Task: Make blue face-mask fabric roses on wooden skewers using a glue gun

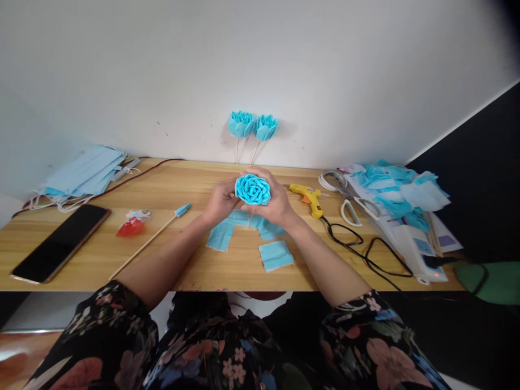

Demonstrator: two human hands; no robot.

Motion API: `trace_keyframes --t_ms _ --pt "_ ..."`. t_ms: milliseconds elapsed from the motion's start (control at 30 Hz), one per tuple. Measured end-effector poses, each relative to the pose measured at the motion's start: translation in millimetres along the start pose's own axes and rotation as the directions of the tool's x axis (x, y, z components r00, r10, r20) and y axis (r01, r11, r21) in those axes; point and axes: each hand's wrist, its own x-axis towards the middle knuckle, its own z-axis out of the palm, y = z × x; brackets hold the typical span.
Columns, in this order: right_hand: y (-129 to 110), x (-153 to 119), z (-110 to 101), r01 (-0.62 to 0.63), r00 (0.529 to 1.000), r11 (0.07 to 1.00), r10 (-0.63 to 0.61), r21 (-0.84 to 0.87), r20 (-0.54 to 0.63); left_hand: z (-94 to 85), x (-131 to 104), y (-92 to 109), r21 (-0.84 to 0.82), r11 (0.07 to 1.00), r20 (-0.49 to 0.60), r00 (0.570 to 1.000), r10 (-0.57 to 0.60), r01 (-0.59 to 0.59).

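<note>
In the head view, the person's two hands are together around one blue flower [252, 189], held above the middle of the wooden table [239, 271] with its ruffled face toward the camera. The left hand [223, 201] is closed against the bloom's left side; the right hand [276, 197] wraps its right side, with fingers passing behind it. The fingertips behind the bloom are hidden, so the exact grip there cannot be fully confirmed.

Several blue fabric pieces [276, 255] lie flat on the table below the hands, one of them separate toward the front edge. Beyond the hands, two finished-looking flowers [241, 125] on thin stems lean side by side at the wall [325, 65].

To the left of the arms lie a thin stick [143, 247] with a blue wrapped tip, a small red packet [132, 225], a dark-screened phone [60, 244] and, further back, a stack of face masks [83, 173].

To the right, a yellow glue gun [309, 197] lies near the right hand, its black cord looping across the table. Beside it are scissors [351, 214] with pale handles, a coiled white cable [333, 180], a heap of blue and white fabric [400, 187] and a white power strip [422, 254] showing a red light.
</note>
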Motion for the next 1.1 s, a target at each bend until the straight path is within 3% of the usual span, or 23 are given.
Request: trace_keyframes --t_ms 233,533,800,1100 --pt "3.2 -1.4 -5.2 -0.140 0.989 0.990 0.139 0.012 0.044 -2.1 -1.1 -6.4 0.055 0.998 -0.009 1.000 0.006 -0.005" --pt "0.9 -2.6 -1.7 -0.171 0.985 0.984 0.171 0.049 0.003 -1.4 -0.9 -5.9 0.047 0.997 0.014 0.998 0.054 -0.055" --pt "0.0 -1.4 -0.8 -0.051 0.997 0.998 0.049 -0.034 -0.063 -0.6 -1.9 -6.0 0.058 0.998 -0.025 1.000 0.005 -0.004" --pt "-2.5 0.3 0.8 0.000 0.998 0.999 -0.002 -0.034 -0.065 -1.7 0.5 -4.0 0.026 0.995 -0.016 0.995 0.094 -0.093"
